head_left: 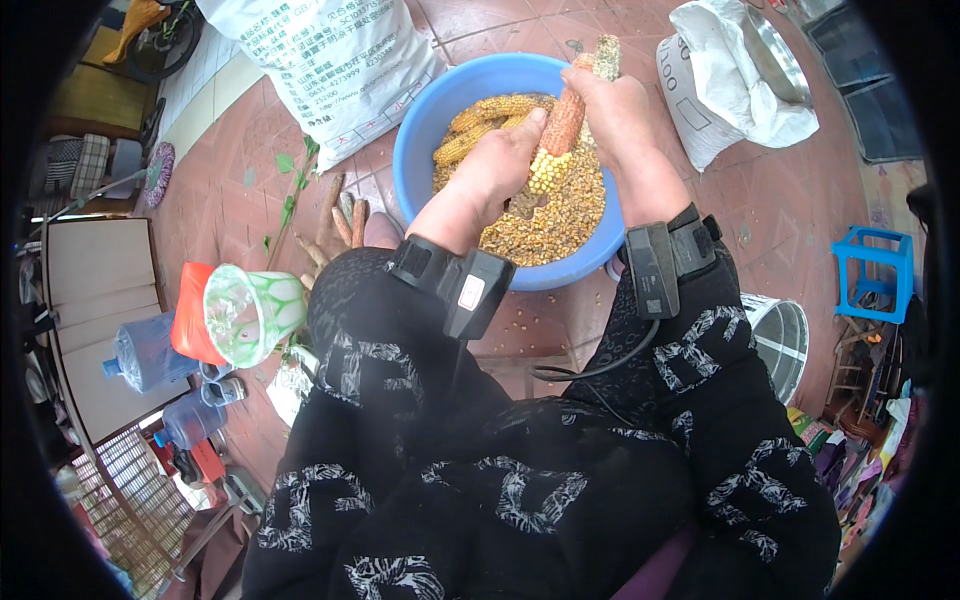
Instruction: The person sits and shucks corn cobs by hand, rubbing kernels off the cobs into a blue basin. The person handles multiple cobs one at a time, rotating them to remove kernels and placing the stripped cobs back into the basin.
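Note:
A partly shelled ear of corn (568, 122) is held tilted above a blue basin (408, 165). Its upper part is bare reddish cob, and yellow kernels remain at the lower end. My left hand (497, 165) is closed on the ear, the thumb lying along its side. A pale, bare corn cob (607, 55) sticks up from my right hand (613, 112), which is closed around it against the ear; its lower part is hidden. Loose kernels (540, 232) fill the basin's lower part, and several unshelled ears (487, 118) rest at its far left.
White woven sacks stand beyond the basin, one at left (325, 75) and one at right (728, 85). Stripped cobs (345, 220) lie on the tiles by my left leg. A green-white bin (245, 315) stands left, a blue stool (875, 272) right, a metal bucket (782, 335) by my right knee.

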`<state>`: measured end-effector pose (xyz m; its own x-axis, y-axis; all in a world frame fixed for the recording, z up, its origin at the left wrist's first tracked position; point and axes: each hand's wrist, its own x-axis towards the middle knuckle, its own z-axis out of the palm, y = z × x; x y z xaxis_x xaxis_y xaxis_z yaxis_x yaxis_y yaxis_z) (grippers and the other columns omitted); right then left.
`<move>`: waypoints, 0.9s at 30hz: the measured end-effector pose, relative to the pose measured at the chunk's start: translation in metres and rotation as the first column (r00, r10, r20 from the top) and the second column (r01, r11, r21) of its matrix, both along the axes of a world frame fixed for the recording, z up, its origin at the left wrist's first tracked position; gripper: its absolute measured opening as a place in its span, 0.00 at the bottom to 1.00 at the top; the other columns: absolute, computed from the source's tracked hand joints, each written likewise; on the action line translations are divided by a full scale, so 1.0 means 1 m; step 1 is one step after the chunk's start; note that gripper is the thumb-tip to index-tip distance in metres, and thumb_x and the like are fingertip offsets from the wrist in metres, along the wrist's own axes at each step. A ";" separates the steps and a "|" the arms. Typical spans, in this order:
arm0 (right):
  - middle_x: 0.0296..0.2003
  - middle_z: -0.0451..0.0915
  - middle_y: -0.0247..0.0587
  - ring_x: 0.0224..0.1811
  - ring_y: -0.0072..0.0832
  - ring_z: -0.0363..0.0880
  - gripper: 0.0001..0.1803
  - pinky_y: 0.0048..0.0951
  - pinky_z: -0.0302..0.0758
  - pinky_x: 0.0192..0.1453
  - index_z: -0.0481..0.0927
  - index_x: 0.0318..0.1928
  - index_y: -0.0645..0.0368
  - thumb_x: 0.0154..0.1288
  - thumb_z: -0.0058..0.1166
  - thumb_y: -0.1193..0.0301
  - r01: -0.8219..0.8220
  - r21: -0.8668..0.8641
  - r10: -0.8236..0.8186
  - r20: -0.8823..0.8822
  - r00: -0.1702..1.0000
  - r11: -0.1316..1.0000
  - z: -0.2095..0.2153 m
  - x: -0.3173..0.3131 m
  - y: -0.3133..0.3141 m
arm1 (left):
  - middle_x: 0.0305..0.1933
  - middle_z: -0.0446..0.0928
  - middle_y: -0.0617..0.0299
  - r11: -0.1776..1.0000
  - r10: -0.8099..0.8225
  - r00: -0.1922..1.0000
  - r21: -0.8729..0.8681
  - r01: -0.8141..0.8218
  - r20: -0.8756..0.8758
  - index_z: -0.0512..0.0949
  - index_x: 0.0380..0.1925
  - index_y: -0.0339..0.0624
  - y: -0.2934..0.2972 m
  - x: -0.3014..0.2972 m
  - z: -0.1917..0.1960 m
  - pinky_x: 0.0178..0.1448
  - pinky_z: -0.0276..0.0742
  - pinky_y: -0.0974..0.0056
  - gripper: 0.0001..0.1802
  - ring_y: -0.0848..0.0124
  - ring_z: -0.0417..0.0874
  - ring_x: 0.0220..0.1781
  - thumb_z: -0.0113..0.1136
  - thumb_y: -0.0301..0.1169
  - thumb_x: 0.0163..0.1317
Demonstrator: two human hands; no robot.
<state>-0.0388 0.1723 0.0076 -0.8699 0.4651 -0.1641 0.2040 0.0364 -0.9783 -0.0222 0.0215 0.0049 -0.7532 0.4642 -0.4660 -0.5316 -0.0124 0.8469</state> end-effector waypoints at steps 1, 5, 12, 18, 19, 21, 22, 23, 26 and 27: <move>0.32 0.83 0.47 0.32 0.28 0.81 0.19 0.30 0.73 0.36 0.81 0.37 0.77 0.57 0.63 0.67 0.001 -0.027 -0.001 -0.004 1.000 1.000 0.001 0.001 0.000 | 0.35 0.80 0.61 1.000 -0.001 1.000 0.004 0.001 0.010 0.78 0.49 0.38 0.001 0.000 -0.002 0.27 0.78 0.69 0.25 0.74 0.80 0.29 0.43 0.49 0.75; 0.32 0.83 0.47 0.33 0.29 0.81 0.20 0.30 0.74 0.37 0.82 0.38 0.76 0.57 0.63 0.66 0.015 0.066 -0.017 0.029 0.999 0.998 0.007 0.003 -0.001 | 0.38 0.81 0.61 0.999 0.048 0.998 0.002 -0.048 0.038 0.77 0.50 0.37 0.002 -0.004 -0.010 0.34 0.79 0.68 0.27 0.73 0.81 0.34 0.43 0.51 0.74; 0.34 0.83 0.45 0.35 0.30 0.81 0.19 0.33 0.75 0.40 0.81 0.40 0.71 0.57 0.63 0.65 0.074 0.130 -0.083 0.066 0.994 0.989 0.006 -0.001 -0.002 | 0.50 0.79 0.42 0.967 -0.068 0.913 -0.253 -0.040 -0.403 0.74 0.54 0.29 -0.002 -0.002 -0.011 0.59 0.74 0.55 0.36 0.54 0.81 0.54 0.51 0.57 0.68; 0.36 0.82 0.44 0.36 0.28 0.80 0.18 0.31 0.74 0.40 0.80 0.41 0.70 0.57 0.63 0.66 0.071 0.088 -0.073 0.030 0.997 0.994 -0.006 -0.006 0.002 | 0.45 0.80 0.38 0.842 -0.305 0.800 -0.538 -0.027 -0.517 0.74 0.50 0.30 0.001 0.010 -0.006 0.56 0.74 0.51 0.36 0.45 0.80 0.52 0.55 0.57 0.64; 0.36 0.82 0.44 0.36 0.28 0.79 0.18 0.31 0.74 0.40 0.81 0.41 0.70 0.57 0.63 0.66 0.069 0.057 -0.071 0.033 0.997 0.996 -0.007 -0.006 0.002 | 0.44 0.80 0.39 0.842 -0.305 0.815 -0.539 -0.011 -0.493 0.75 0.49 0.30 0.001 0.009 -0.004 0.55 0.74 0.51 0.35 0.45 0.80 0.51 0.55 0.57 0.64; 0.36 0.82 0.43 0.36 0.27 0.79 0.18 0.31 0.73 0.39 0.81 0.41 0.71 0.57 0.63 0.66 0.048 0.014 -0.048 0.019 0.999 0.999 -0.008 -0.006 0.002 | 0.37 0.81 0.42 0.846 -0.287 0.849 -0.534 0.008 -0.443 0.76 0.47 0.30 0.001 0.004 -0.001 0.50 0.76 0.53 0.33 0.49 0.83 0.44 0.54 0.55 0.66; 0.36 0.82 0.43 0.35 0.26 0.78 0.18 0.31 0.72 0.39 0.81 0.41 0.71 0.57 0.63 0.66 0.043 -0.025 -0.042 0.025 0.999 0.999 -0.008 -0.005 0.002 | 0.33 0.81 0.44 0.862 -0.264 0.864 -0.507 0.012 -0.429 0.76 0.46 0.30 0.001 0.004 0.000 0.46 0.77 0.54 0.32 0.52 0.83 0.39 0.53 0.55 0.67; 0.35 0.81 0.42 0.35 0.26 0.78 0.19 0.31 0.72 0.38 0.81 0.41 0.71 0.57 0.63 0.66 0.037 -0.008 -0.036 0.040 0.999 0.999 -0.007 -0.005 0.002 | 0.30 0.80 0.47 0.877 -0.241 0.878 -0.480 0.015 -0.414 0.77 0.45 0.30 0.001 0.004 0.002 0.42 0.77 0.56 0.32 0.55 0.83 0.35 0.51 0.54 0.68; 0.34 0.81 0.42 0.34 0.25 0.77 0.19 0.30 0.71 0.38 0.81 0.39 0.73 0.57 0.62 0.66 0.026 0.016 -0.027 0.089 0.996 1.000 -0.005 -0.003 0.002 | 0.21 0.77 0.54 0.933 -0.161 0.924 -0.360 0.027 -0.348 0.77 0.42 0.31 0.000 0.004 0.005 0.29 0.74 0.62 0.30 0.66 0.78 0.21 0.47 0.53 0.71; 0.33 0.81 0.43 0.33 0.25 0.77 0.19 0.31 0.71 0.37 0.81 0.39 0.73 0.57 0.62 0.65 0.017 0.027 -0.020 0.086 0.996 0.999 -0.004 -0.003 0.002 | 0.20 0.76 0.56 0.937 -0.154 0.944 -0.347 0.045 -0.292 0.77 0.41 0.32 -0.002 0.003 0.005 0.25 0.72 0.64 0.30 0.69 0.76 0.18 0.46 0.53 0.71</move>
